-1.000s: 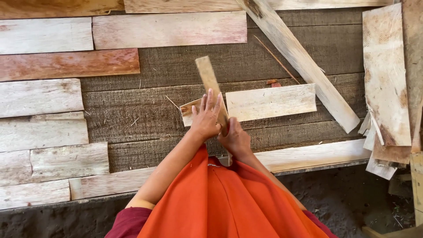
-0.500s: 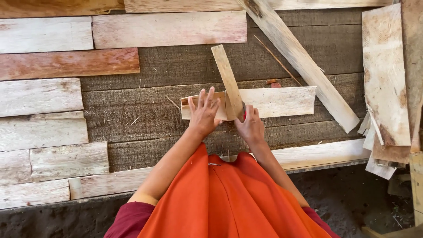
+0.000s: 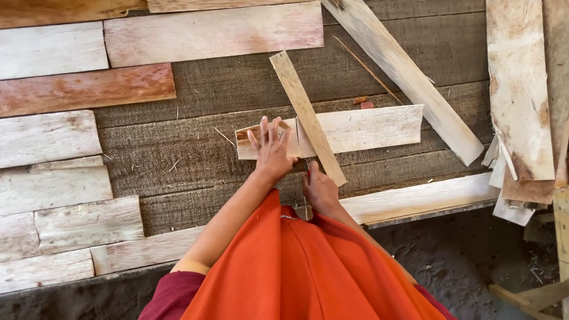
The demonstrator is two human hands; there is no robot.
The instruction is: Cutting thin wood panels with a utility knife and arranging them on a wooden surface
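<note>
A short pale plank (image 3: 367, 127) lies across the dark weathered boards (image 3: 195, 154). A narrow wooden slat (image 3: 305, 112) rests diagonally on it, top end leaning left. My left hand (image 3: 271, 149) presses flat with fingers spread on the plank's left end, right beside the slat. My right hand (image 3: 320, 191) sits just below the plank, near the slat's lower end. Its fingers are curled around what looks like a thin, red-tipped stick (image 3: 307, 170), mostly hidden by the hand. My orange garment (image 3: 308, 266) fills the bottom of the view.
Pale and reddish planks (image 3: 89, 89) lie in rows at the left. A long light board (image 3: 409, 77) runs diagonally at the upper right. Rough offcuts (image 3: 518, 101) are stacked at the right edge. A pale board (image 3: 427, 195) borders the platform, with dark soil (image 3: 474, 255) below.
The slat has shifted right and tilted further, its lower end now past the plank's bottom edge. My right hand has dropped back toward me. My left hand stays on the plank.
</note>
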